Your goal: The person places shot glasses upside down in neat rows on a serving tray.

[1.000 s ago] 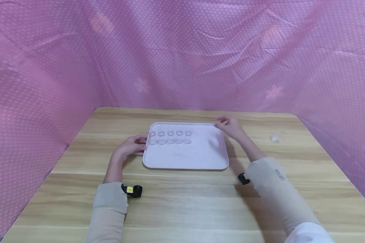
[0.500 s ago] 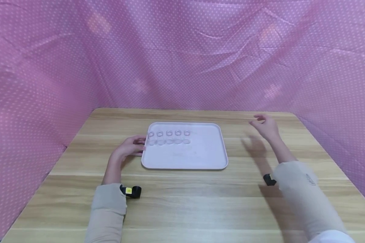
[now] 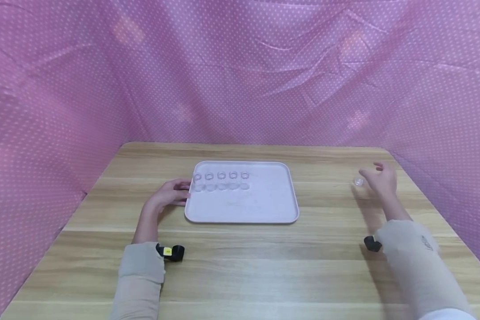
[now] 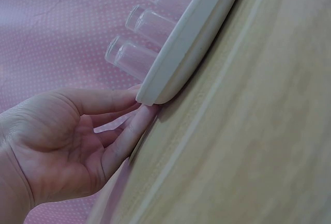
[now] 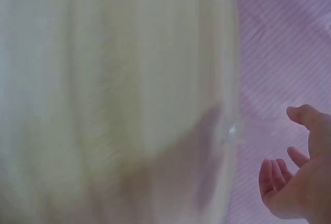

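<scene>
A white tray (image 3: 264, 195) lies on the table, with several small clear cups (image 3: 222, 175) standing in a row along its back left part. My left hand (image 3: 170, 194) is at the tray's left edge. In the left wrist view, its thumb and fingers (image 4: 121, 144) pinch the tray's rim, and the nearest cups (image 4: 132, 58) show as tall, clear cylinders. To the right, my right hand (image 3: 381, 178) hovers by another clear cup (image 3: 358, 182) on the table. Its thumb and fingers are spread apart with nothing between them, and the cup (image 5: 232, 131) stands just beyond the fingertips in the right wrist view.
The wooden table (image 3: 240, 271) has rounded back corners. A pink dotted cloth (image 3: 240, 80) hangs behind it and along both sides. Black wrist cameras (image 3: 178, 253) are strapped at both sleeves.
My right hand has moved from the tray's back right corner rightward across the table to the lone clear cup. My left hand stays at the tray's left edge.
</scene>
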Available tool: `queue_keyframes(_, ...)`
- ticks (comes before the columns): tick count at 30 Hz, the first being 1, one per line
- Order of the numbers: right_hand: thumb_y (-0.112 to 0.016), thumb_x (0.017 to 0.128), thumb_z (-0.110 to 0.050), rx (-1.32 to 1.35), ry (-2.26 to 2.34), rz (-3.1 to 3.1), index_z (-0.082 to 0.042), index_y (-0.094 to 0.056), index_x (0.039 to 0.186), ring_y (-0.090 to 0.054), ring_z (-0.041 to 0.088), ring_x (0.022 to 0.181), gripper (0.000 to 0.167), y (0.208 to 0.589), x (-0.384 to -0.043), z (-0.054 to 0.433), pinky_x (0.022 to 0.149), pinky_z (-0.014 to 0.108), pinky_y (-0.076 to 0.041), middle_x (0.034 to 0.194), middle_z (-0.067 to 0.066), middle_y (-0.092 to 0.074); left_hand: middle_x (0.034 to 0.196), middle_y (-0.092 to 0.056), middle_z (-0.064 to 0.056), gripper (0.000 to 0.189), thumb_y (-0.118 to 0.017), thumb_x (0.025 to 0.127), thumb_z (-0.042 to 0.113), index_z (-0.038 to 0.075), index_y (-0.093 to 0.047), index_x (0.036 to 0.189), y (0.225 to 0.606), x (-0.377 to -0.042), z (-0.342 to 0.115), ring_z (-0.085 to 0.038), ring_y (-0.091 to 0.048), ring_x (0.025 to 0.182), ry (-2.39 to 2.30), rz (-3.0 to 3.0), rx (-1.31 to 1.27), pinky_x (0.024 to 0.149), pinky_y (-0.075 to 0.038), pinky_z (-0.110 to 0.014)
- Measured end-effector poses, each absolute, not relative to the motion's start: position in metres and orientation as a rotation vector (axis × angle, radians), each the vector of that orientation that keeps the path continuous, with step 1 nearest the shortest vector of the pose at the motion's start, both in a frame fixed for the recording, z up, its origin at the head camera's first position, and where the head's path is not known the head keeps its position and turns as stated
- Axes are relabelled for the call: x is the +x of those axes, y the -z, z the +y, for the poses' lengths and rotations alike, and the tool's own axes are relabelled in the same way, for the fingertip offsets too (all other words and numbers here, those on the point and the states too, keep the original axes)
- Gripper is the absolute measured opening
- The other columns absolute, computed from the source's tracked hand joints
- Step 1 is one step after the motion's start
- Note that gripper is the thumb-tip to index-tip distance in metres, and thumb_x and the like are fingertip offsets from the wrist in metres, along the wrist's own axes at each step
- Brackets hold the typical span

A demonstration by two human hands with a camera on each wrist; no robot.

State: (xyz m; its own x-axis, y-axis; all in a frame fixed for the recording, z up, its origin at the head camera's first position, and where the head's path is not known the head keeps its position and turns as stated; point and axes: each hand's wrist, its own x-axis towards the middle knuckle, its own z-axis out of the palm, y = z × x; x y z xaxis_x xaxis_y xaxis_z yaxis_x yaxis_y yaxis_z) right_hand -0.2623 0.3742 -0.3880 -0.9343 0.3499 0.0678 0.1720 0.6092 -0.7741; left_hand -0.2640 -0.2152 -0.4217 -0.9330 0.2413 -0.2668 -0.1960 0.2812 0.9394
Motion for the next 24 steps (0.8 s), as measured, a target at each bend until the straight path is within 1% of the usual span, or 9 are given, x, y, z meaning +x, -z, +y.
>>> queue_keyframes(5, -0.060, 0.088, -0.030, -0.460, -1.354, -2.635, 0.006, -0.019, 0.141, -0.032, 0.048, 0.119, 0.077, 0.401, -0.262, 0.381, 0.100, 0.053, -0.033, 0.138, 0.033, -0.026, 0.130, -0.040, -0.023, 0.059, -0.059, 0.085, -0.001, -0.002, -0.033, 0.139, 0.422, -0.263, -0.215, -0.033, -0.049, 0.109, -1.697, 2.195, 0.037, 0.082, -0.052, -0.034)
queue_keyframes(10, -0.059, 0.088, -0.030, -0.454, -1.393, -2.656, 0.007, -0.017, 0.141, -0.034, 0.046, 0.118, 0.077, 0.409, -0.264, 0.383, 0.099, 0.051, -0.035, 0.137, 0.034, -0.028, 0.130, -0.040, -0.023, 0.059, -0.059, 0.085, -0.001, 0.000, -0.034, 0.139, 0.421, -0.263, -0.215, -0.033, -0.047, 0.110, -1.707, 2.189, 0.021, 0.082, -0.052, -0.034)
queue_keyframes(12, -0.058, 0.089, -0.030, -0.458, -1.394, -2.665, 0.008, -0.017, 0.141, -0.035, 0.044, 0.119, 0.076, 0.411, -0.265, 0.384, 0.100, 0.050, -0.034, 0.136, 0.033, -0.029, 0.131, -0.039, -0.024, 0.059, -0.059, 0.086, -0.002, -0.001, -0.033, 0.139, 0.421, -0.263, -0.215, -0.034, -0.047, 0.111, -1.709, 2.188, 0.035, 0.082, -0.052, -0.034)
queue_keyframes(15, -0.057, 0.090, -0.031, -0.462, -1.370, -2.677, 0.008, -0.020, 0.140, -0.036, 0.042, 0.119, 0.074, 0.415, -0.266, 0.386, 0.100, 0.049, -0.034, 0.135, 0.032, -0.033, 0.133, -0.037, -0.026, 0.060, -0.058, 0.085, -0.003, -0.003, -0.031, 0.139, 0.420, -0.261, -0.214, -0.036, -0.047, 0.111, -1.710, 2.183, 0.059, 0.083, -0.052, -0.034)
queue_keyframes(19, -0.056, 0.090, -0.031, -0.432, -1.307, -2.702, 0.008, -0.028, 0.137, -0.038, 0.041, 0.117, 0.067, 0.420, -0.266, 0.387, 0.100, 0.049, -0.034, 0.131, 0.031, -0.038, 0.134, -0.036, -0.026, 0.060, -0.057, 0.086, -0.003, -0.004, -0.031, 0.139, 0.419, -0.260, -0.214, -0.036, -0.046, 0.112, -1.708, 2.186, 0.059, 0.083, -0.052, -0.034)
queue_keyframes(24, -0.056, 0.090, -0.025, -0.381, -1.261, -2.734, 0.009, -0.035, 0.131, -0.041, 0.039, 0.110, 0.057, 0.423, -0.266, 0.384, 0.096, 0.048, -0.037, 0.124, 0.030, -0.043, 0.133, -0.037, -0.026, 0.059, -0.057, 0.085, -0.003, -0.004, -0.031, 0.139, 0.419, -0.260, -0.214, -0.035, -0.047, 0.112, -1.712, 2.191, 0.050, 0.083, -0.052, -0.034)
